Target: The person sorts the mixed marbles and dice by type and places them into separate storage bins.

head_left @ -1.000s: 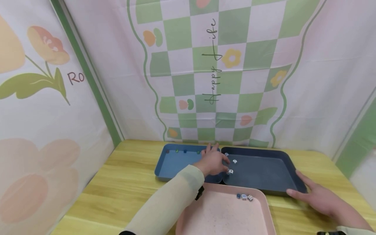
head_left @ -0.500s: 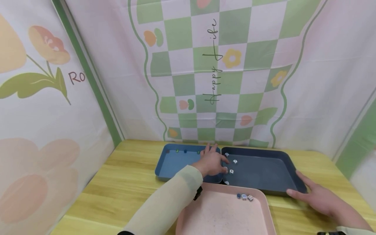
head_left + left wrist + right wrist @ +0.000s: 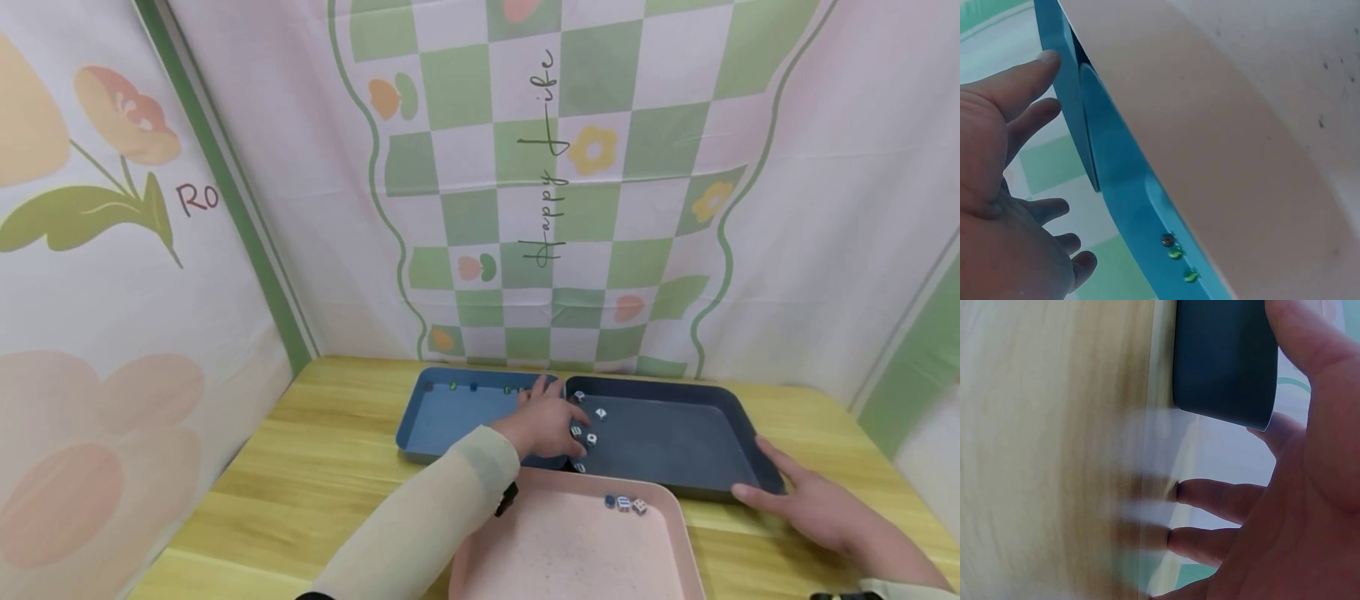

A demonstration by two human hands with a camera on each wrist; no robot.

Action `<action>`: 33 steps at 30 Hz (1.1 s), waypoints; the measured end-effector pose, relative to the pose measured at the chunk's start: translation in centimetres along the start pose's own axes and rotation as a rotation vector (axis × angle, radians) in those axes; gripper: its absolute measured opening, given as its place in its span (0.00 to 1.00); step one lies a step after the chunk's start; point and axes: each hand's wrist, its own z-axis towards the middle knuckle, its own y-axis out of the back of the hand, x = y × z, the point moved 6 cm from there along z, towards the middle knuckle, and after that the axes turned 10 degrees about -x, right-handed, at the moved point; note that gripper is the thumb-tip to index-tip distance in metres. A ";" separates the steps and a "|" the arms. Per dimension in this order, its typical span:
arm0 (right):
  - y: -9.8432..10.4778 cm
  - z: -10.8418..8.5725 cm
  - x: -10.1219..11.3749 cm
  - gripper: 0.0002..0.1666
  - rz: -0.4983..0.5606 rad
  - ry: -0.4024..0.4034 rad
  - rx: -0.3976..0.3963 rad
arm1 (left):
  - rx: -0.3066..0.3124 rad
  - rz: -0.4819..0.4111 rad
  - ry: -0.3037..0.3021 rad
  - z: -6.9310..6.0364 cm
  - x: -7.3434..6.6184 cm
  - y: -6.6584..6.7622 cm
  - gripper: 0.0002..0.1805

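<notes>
My left hand (image 3: 546,425) hovers over the seam between the blue tray (image 3: 442,429) and the dark tray (image 3: 675,433), its thumb and forefinger spread apart. In the left wrist view its fingers stand apart with nothing between them. Several white dice (image 3: 592,439) lie in the dark tray's left end, beside those fingertips. Along the blue tray's back are several small coloured bead-like pieces (image 3: 473,387), partly hidden by the hand. My right hand (image 3: 813,504) holds the dark tray's near right corner between thumb and forefinger; its other fingers extend loosely in the right wrist view.
A pink tray (image 3: 570,542) stands in front, against the other two. Near its far right corner sit two dice (image 3: 623,503) and a small blue piece (image 3: 610,501). All trays rest on a wooden table (image 3: 285,475). A patterned curtain (image 3: 487,167) hangs close behind.
A die by the left thumb has been let go, and more dice show at the dark tray's left end. The left hand has shifted slightly toward the front. My right hand stays put.
</notes>
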 end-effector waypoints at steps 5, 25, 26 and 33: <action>0.1 -0.2 0.2 0.59 -0.004 0.007 -0.013 | 0.028 0.013 -0.054 -0.6 -1.3 0.1 0.20; 0.2 -0.2 0.2 0.59 -0.023 0.024 -0.037 | 0.107 -0.002 -0.223 -2.2 -4.5 -0.9 0.04; 0.1 -0.2 0.2 0.59 -0.021 0.023 -0.035 | 0.106 0.001 -0.226 -2.2 -4.5 -1.0 0.04; 0.1 -0.1 0.1 0.60 -0.011 -0.002 -0.007 | 0.104 0.060 -0.266 -2.5 -5.1 -1.6 0.08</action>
